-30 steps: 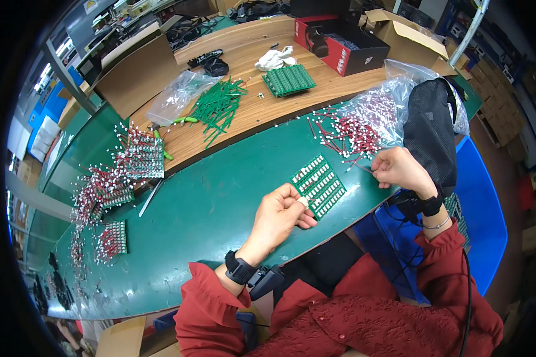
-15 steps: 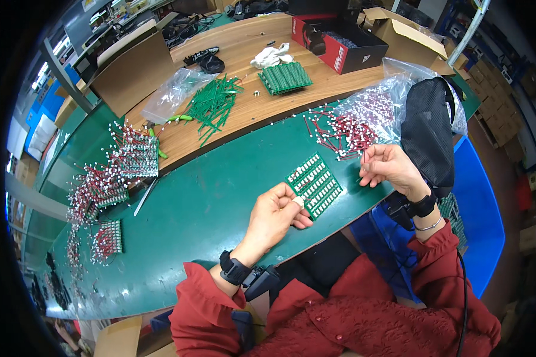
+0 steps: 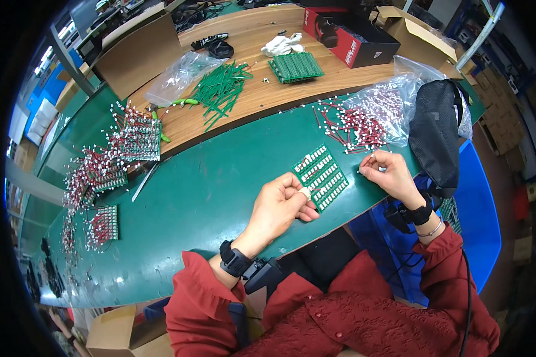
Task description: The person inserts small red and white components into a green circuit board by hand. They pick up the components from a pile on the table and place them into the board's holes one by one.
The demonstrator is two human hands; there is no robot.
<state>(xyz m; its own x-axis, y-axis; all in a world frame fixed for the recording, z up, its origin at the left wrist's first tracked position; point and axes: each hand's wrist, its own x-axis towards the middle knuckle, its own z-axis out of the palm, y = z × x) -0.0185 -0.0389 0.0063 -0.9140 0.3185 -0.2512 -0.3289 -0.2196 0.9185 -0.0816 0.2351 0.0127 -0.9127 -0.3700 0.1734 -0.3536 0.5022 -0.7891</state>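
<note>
My left hand (image 3: 281, 203) grips the lower left edge of a green circuit board panel (image 3: 326, 180), thumb on top. Rows of small white connectors cover the panel, which is tilted above the green tabletop. To its right, the fingertips of my right hand (image 3: 390, 176) are pinched on a thin red wire with white ends; only a small white tip shows now. Just beyond that hand lies a loose pile of red wires with white connectors (image 3: 358, 130), spilling from a clear plastic bag (image 3: 393, 101).
Wired boards (image 3: 138, 140) crowd the left side of the green table (image 3: 202, 196). On the wooden shelf lie green strips (image 3: 220, 89), a stack of green boards (image 3: 296, 67) and white gloves (image 3: 281, 44). A black pouch (image 3: 433, 131) and blue bin (image 3: 479, 202) stand at right.
My right hand has turned and its fingers have drawn closer together around the wire. The panel in my left hand has shifted slightly right in view; the view itself has also moved a little.
</note>
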